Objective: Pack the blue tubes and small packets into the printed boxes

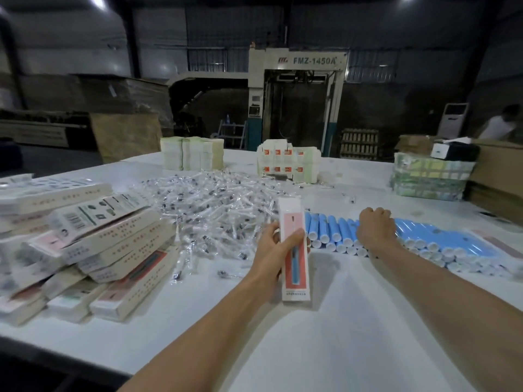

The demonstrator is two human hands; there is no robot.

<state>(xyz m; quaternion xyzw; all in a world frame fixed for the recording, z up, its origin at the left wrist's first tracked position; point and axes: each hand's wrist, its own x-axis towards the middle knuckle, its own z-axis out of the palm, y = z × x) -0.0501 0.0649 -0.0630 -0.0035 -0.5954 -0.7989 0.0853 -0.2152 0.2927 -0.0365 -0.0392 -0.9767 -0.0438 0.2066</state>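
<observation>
open tabletop between the arms to the near edge. the left hand has its fingers gripping a slim pink-white printed box upright; right hand curls onto white-capped blue tubes, hold unclear.

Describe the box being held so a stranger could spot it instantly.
On the big white table, find the row of blue plastic tubes. Just left of it, the left grip holds a slim white-and-red printed cardboard box, the only one held upright.
</observation>
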